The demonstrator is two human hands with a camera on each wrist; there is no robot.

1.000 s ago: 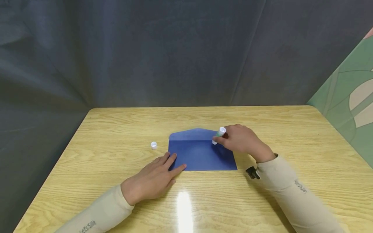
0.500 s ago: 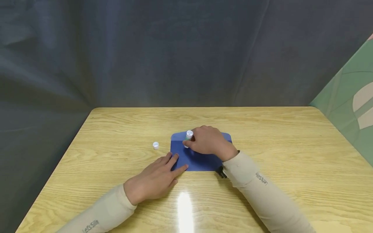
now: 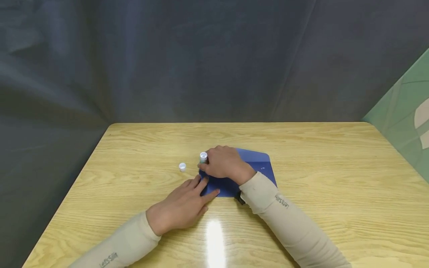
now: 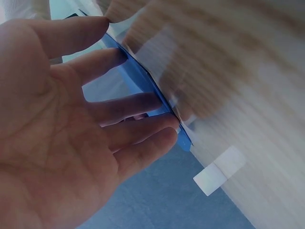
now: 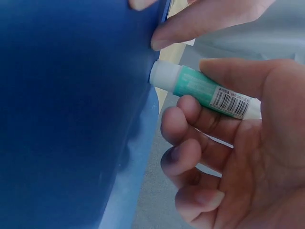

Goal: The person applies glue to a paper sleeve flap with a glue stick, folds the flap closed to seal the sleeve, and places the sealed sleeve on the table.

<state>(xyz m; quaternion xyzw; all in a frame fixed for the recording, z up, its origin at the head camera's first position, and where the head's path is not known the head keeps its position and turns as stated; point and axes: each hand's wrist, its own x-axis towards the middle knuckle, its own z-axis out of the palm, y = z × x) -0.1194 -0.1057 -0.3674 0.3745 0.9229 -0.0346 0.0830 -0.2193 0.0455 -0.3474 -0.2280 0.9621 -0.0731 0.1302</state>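
There are 2 hands, 1 blue envelope (image 3: 221, 187) with its flap laid out flat, 1 green-and-white glue stick (image 3: 203, 157) and 1 small white cap (image 3: 182, 166). The envelope lies on the wooden tabletop (image 3: 318, 160), and the cap stands just beside its left end. The left hand (image 3: 182, 204) rests with spread fingers on the envelope's lower left part – its grip holds nothing. The right hand (image 3: 225, 163) has its grip closed round the glue stick, whose white end touches the envelope at the left end, by the fold of the flap.

In the head view the right hand hides the left part of the flap and the lower end of the stick. In the right wrist view the small print on its label is hard to read, and the left hand is cut off by the upper edge.

Compared with 1.0 s ago, the right hand and the stick have moved from the envelope's right part to its left end – the left hand has stayed in its place.
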